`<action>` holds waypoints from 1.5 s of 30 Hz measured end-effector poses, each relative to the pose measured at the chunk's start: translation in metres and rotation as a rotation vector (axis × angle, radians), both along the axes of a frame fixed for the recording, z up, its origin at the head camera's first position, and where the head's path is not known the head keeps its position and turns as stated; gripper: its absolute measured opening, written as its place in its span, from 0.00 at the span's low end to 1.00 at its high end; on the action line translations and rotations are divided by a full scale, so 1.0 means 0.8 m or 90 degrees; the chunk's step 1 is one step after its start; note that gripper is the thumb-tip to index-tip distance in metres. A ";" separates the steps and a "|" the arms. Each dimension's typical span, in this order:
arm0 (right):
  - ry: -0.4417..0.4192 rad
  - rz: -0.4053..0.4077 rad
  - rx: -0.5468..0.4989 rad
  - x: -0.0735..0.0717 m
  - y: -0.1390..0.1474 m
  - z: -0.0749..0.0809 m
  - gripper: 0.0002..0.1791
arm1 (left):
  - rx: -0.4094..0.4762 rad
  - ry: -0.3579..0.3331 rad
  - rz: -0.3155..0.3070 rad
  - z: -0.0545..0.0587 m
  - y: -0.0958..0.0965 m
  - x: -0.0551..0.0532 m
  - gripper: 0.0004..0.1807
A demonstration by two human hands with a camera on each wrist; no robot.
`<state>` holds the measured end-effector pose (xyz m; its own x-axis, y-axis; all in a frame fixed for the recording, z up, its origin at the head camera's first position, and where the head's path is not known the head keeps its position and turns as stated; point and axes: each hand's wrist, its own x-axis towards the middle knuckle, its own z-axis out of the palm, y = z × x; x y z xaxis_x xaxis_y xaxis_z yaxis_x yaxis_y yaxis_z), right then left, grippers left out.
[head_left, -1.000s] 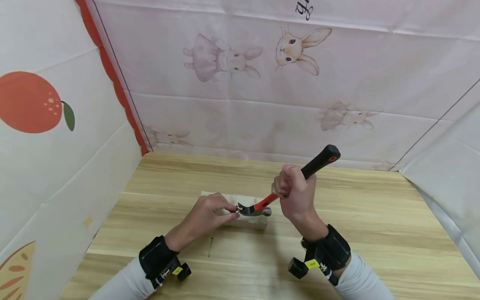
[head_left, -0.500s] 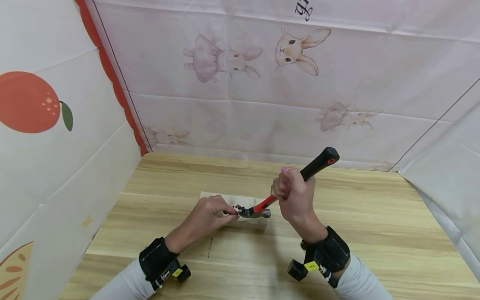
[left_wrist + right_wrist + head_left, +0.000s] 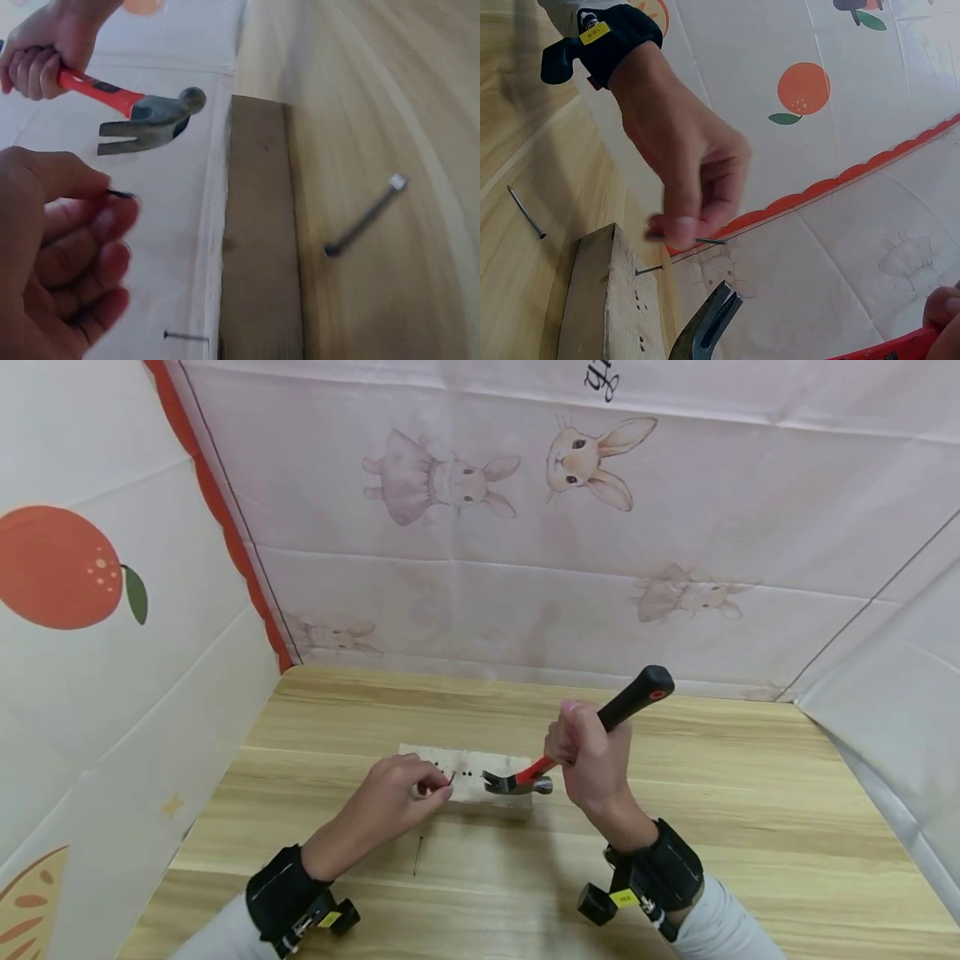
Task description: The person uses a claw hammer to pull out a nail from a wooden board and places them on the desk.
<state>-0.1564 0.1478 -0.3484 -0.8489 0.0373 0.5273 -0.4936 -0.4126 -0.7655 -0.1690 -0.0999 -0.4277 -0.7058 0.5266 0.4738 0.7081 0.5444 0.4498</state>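
Observation:
My right hand (image 3: pixel 592 764) grips a claw hammer (image 3: pixel 636 698) by its red and black handle. In the left wrist view the hammer's steel head (image 3: pixel 157 120) hangs over the wooden block (image 3: pixel 262 225), its split claw pointing left. My left hand (image 3: pixel 401 793) pinches a nail (image 3: pixel 711 241) between thumb and fingers, above the block's left part. Another nail (image 3: pixel 649 270) sticks up out of the block's top face, which has several small dark holes. A loose nail (image 3: pixel 417 857) lies on the table in front of the block.
The wooden table (image 3: pixel 750 827) runs back to a pale wall cloth (image 3: pixel 480 610) printed with rabbits. Another cloth with fruit prints (image 3: pixel 60 568) stands at the left. Each wrist carries a black strap with a small camera.
My left hand has drawn left, away from the hammer's claw, with the nail in its pinch, baring holes in the block. The hammer has shifted slightly right.

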 end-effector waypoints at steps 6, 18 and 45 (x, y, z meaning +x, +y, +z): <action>0.004 -0.003 -0.006 0.003 0.004 -0.002 0.23 | -0.116 -0.025 0.047 -0.010 -0.025 0.017 0.05; 0.007 -0.005 -0.005 0.006 0.005 -0.002 0.22 | -0.272 -0.060 0.110 -0.030 -0.048 0.031 0.21; 0.004 -0.011 0.003 0.008 0.005 -0.011 0.23 | -0.321 -0.202 0.095 -0.042 -0.046 0.037 0.19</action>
